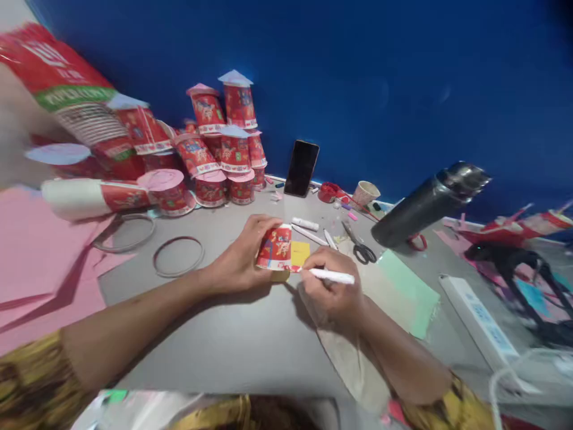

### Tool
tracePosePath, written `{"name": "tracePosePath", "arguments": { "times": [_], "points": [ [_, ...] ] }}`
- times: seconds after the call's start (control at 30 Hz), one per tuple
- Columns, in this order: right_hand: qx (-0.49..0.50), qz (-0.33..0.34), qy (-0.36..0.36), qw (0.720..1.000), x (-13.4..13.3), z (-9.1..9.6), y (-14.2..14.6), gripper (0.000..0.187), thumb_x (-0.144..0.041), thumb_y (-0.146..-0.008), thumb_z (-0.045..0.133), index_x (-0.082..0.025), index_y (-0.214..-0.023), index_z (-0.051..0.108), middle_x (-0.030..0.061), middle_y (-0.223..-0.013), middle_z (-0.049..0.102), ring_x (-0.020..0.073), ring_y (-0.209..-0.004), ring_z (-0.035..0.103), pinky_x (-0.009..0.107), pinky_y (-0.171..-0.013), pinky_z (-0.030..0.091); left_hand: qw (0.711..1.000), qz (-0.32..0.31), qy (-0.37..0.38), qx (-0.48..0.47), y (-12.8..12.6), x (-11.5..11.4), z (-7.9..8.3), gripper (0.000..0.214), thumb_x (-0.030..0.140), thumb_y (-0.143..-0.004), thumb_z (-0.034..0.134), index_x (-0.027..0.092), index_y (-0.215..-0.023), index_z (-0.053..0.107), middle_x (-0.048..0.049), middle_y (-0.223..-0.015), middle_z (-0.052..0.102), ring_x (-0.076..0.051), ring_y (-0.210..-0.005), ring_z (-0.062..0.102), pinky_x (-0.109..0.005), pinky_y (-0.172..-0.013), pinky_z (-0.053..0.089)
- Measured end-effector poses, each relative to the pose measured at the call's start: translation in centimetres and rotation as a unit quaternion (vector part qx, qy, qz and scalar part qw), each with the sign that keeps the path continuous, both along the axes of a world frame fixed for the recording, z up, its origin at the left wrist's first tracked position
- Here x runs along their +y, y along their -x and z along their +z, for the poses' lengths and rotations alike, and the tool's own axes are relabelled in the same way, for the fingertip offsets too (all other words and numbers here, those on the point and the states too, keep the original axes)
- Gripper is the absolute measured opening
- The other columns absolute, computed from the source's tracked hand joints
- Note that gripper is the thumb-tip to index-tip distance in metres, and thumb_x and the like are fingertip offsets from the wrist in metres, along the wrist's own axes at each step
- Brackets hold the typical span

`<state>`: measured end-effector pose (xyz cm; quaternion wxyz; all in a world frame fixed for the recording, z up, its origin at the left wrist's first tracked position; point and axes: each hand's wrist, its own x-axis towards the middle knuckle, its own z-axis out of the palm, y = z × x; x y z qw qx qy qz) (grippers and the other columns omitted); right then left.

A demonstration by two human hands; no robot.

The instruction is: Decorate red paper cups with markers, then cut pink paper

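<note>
My left hand (244,254) is wrapped round a red patterned paper cup (274,246) held upside down on a yellow paper square (299,253) on the grey table (233,334). My right hand (330,280) pinches a white pen (332,276), its tip touching the cup's rim at the yellow paper. The right wrist rests on a beige paper sheet.
A pile of red paper cups (210,149) with paper lids stands at the back left, beside pink paper (40,251) and two wire rings (178,257). A phone (301,168) leans on the blue wall. Scissors (360,245), markers, a black flask (425,206), green paper (409,292) and a power strip (478,319) lie right.
</note>
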<state>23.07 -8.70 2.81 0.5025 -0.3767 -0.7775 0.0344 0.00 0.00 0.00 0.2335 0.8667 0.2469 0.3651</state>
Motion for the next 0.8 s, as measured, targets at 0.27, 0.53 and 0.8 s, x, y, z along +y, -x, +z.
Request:
{"name": "tracePosePath", "arguments": {
  "times": [0.27,0.53,0.8],
  "points": [
    [0.007,-0.015,0.012,1.000,-0.1,0.1,-0.3,0.013,-0.017,-0.094,0.066,-0.024,-0.083,0.064,-0.0007,-0.069,0.070,0.0158,-0.059,0.064,0.029,-0.058,0.050,1.000,-0.001,0.017,-0.003,-0.1,0.2,0.2,0.080,0.037,-0.085,0.085,0.027,-0.153,0.045,-0.0150,-0.147,0.053,-0.039,-0.142,0.055,-0.058,-0.120,0.053],
    [0.070,-0.063,0.027,0.995,-0.1,0.4,-0.6,0.010,-0.019,-0.096,0.069,-0.024,-0.087,0.070,0.0002,-0.075,0.075,0.0170,-0.064,0.070,0.029,-0.062,0.054,0.996,0.024,0.086,0.020,0.0,0.0,0.6,0.080,0.037,-0.085,0.077,0.021,-0.156,0.043,-0.0172,-0.159,0.055,-0.039,-0.149,0.058,-0.054,-0.129,0.047],
    [0.098,-0.087,0.065,0.989,0.4,-0.1,-1.3,0.008,-0.021,-0.095,0.070,-0.024,-0.087,0.071,-0.0015,-0.074,0.076,0.0154,-0.060,0.070,0.026,-0.057,0.052,0.988,0.040,0.143,0.039,-0.1,0.6,0.5,0.087,0.032,-0.080,0.074,0.018,-0.158,0.039,-0.0190,-0.162,0.055,-0.039,-0.153,0.056,-0.055,-0.130,0.046]
  ]
}}
